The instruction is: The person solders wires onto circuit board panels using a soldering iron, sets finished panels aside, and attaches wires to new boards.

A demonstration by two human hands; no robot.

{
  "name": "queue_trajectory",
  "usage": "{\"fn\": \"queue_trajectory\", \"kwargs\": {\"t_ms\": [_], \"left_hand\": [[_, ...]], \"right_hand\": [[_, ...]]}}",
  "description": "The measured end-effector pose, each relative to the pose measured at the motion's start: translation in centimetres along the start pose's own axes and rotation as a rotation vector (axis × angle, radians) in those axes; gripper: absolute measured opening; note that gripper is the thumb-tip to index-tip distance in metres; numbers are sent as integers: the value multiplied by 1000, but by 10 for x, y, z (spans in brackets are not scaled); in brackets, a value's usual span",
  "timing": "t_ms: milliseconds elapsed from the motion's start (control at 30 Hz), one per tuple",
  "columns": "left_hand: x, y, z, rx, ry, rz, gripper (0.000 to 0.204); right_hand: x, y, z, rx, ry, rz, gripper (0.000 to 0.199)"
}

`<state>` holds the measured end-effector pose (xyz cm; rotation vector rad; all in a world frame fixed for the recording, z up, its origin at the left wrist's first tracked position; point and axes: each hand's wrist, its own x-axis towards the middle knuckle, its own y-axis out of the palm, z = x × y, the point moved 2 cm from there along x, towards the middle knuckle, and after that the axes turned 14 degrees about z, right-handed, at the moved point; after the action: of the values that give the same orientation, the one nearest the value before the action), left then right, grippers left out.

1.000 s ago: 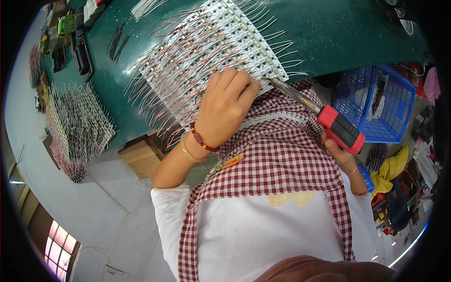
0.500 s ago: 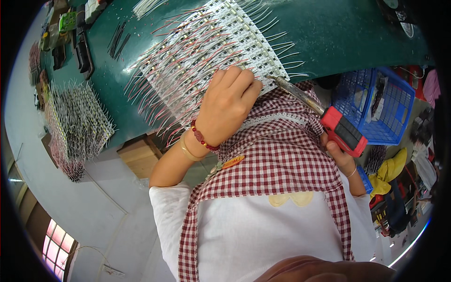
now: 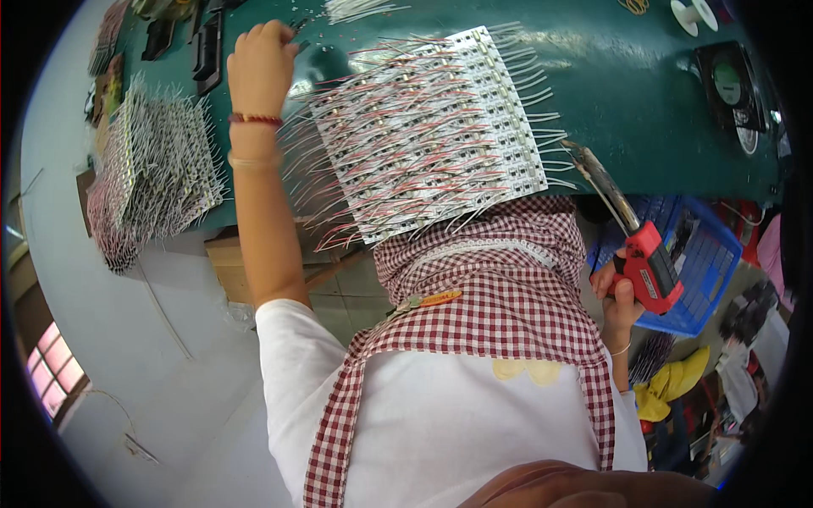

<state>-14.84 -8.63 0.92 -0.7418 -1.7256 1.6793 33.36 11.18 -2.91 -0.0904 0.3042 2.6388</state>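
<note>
R hand (image 3: 624,306) is clamping round red/black soldering iron (image 3: 648,262), tip now sitting off the board, just by the wire ends on its R edge. Wired white board (image 3: 493,72) is lying flat on the green desk (image 3: 610,93), near edge by the apron (image 3: 483,296); L hand (image 3: 258,72) is no longer touching it. L hand is now reaching past board's far L side to thin black strips (image 3: 300,28); can't tell if fingers are pinching any. Soldering prob. pausing, w/ board unheld.
</note>
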Motion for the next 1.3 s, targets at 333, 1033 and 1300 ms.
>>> {"fn": "queue_trajectory", "kwargs": {"t_ms": [333, 1033, 1300], "left_hand": [[7, 40, 48, -160, -38, 149, 10], [3, 28, 24, -1, 193, -34, 7], [-87, -13, -181, -565, 696, 91, 24]], "right_hand": [[12, 0, 3, -15, -39, -41, 54], [18, -5, 2, -9, -48, -77, 52], [2, -1, -4, 5, 63, -24, 58]]}}
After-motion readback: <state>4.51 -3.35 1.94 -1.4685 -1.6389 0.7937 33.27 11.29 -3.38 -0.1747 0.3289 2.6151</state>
